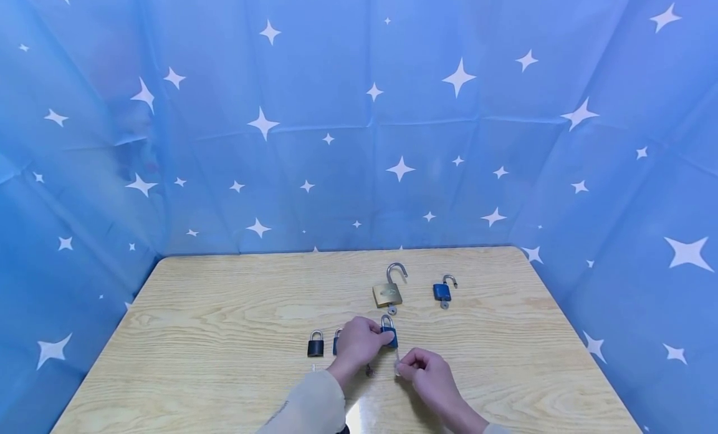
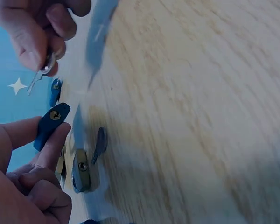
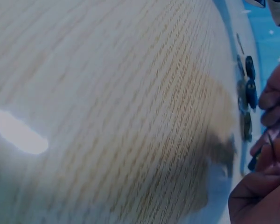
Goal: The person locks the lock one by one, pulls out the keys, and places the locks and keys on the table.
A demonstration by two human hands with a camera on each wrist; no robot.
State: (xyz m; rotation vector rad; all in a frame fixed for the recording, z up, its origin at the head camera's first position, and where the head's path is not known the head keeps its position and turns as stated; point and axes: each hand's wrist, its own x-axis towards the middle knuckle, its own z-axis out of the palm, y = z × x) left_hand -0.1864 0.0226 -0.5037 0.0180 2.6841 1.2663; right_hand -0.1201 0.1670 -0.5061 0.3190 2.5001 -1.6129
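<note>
My left hand (image 1: 359, 343) pinches a blue padlock (image 2: 47, 129) between thumb and finger, its shackle closed. In the left wrist view the padlock's brass keyhole faces toward the right hand. My right hand (image 1: 430, 378) pinches a small silver key (image 2: 47, 68) by its head, with the blade pointing at the padlock and a gap between them. Below the left hand in that wrist view lie a brass-coloured padlock (image 2: 82, 171) and a loose key (image 2: 101, 143). Another blue padlock (image 1: 335, 345) is partly hidden behind the left hand.
Farther back lie a large brass padlock (image 1: 387, 295) and a blue padlock (image 1: 442, 292), both with shackles open and keys inserted. A black padlock (image 1: 316, 348) with its shackle closed lies left of the hands. The wooden table (image 1: 224, 309) ends at a star-patterned blue curtain (image 1: 336, 159).
</note>
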